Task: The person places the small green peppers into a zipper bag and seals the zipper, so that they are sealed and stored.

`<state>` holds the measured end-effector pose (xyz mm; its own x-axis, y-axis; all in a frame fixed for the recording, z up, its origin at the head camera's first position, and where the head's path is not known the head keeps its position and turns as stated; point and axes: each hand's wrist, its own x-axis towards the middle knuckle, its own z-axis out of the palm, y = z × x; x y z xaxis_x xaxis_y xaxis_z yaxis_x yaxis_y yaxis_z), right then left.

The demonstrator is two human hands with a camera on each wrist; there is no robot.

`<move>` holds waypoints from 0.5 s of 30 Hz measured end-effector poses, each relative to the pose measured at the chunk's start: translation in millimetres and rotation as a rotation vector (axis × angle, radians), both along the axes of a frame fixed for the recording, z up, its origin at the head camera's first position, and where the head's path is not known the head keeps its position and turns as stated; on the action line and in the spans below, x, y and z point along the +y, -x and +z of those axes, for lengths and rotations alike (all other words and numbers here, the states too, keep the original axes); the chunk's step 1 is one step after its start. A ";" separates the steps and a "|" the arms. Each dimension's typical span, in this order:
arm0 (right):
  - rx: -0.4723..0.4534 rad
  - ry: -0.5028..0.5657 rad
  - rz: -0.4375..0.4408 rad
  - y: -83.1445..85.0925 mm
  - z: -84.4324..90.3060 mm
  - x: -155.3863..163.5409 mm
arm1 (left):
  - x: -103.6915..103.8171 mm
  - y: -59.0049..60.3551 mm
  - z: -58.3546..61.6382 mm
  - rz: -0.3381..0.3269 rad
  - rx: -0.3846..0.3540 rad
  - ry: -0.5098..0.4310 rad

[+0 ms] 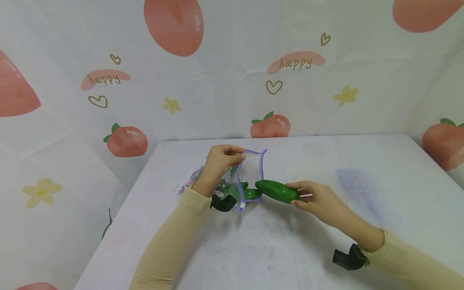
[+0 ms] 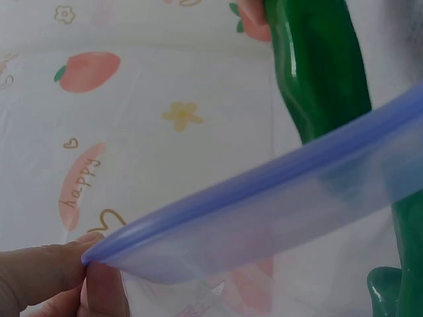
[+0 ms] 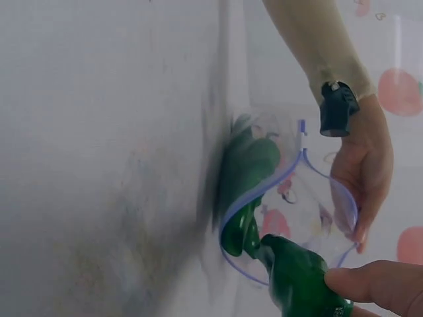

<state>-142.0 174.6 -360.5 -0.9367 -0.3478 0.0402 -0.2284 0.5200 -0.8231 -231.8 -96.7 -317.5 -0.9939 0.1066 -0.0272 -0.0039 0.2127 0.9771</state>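
A clear zip bag (image 1: 251, 167) with a purple-blue rim lies on its side, its mouth held open toward the right. My left hand (image 1: 222, 159) pinches the upper rim between thumb and fingers, as the left wrist view also shows at the rim (image 2: 251, 191). In my right hand (image 1: 320, 201) is a long green pepper (image 1: 277, 191), gripped by its stem end, its tip at the bag's mouth. Inside the bag are other green peppers (image 3: 248, 172), one of them (image 1: 252, 194) close to the opening. The bag's far end is partly hidden behind my left hand.
The bag lies on a white table (image 1: 253, 249) with a bluish stain (image 1: 359, 191) at the right. Behind stands a white cloth backdrop (image 1: 217, 92) printed with fruit, hearts and flowers. Black camera mounts (image 1: 351, 257) sit on both wrists.
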 end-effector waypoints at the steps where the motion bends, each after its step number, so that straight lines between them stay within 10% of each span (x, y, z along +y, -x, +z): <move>1: -0.006 0.000 0.007 -0.8 -0.5 -0.3 | 0.1 0.1 0.1 0.000 0.000 -0.001; 15: -0.055 -0.011 0.070 -9.1 0.6 -2.6 | -0.2 1.0 -1.9 -0.010 0.000 0.008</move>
